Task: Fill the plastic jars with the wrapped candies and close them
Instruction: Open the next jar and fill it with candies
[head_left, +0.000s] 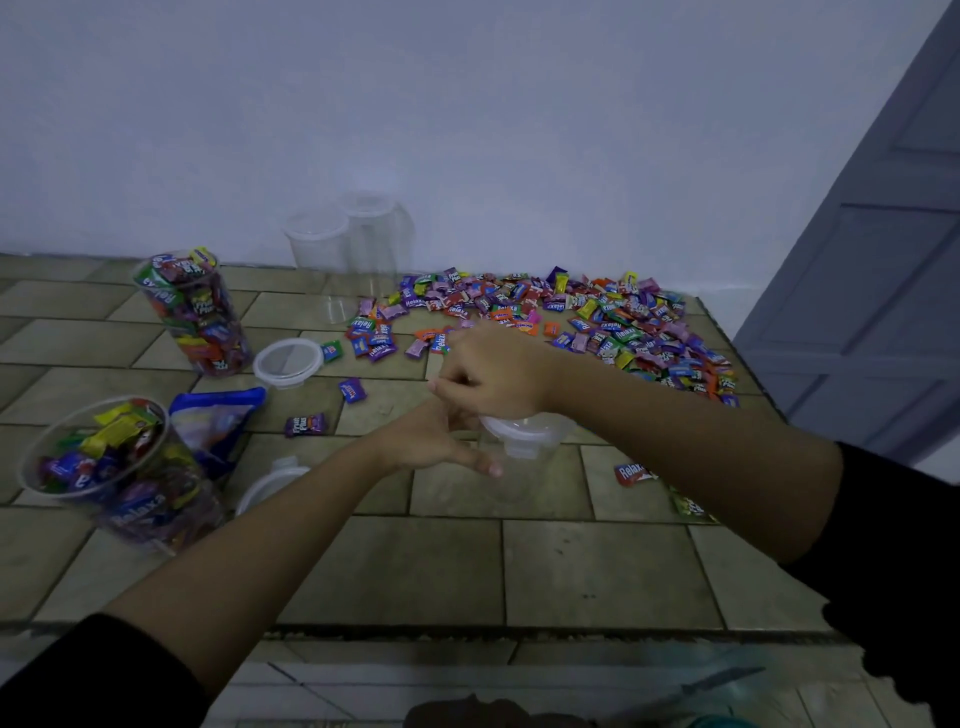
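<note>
Two bare forearms in view, each ending in a black sleeve (78, 670) pushed up toward the elbow; left hand (431, 441) and right hand (493, 374) ungloved, no rings visible.

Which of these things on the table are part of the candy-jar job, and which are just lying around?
Part of the job: pile of wrapped candies; lidded empty jar at the centre; far filled jar; near filled jar; loose lid; empty jars by the wall.
Just lying about: blue bag; grey door.
</note>
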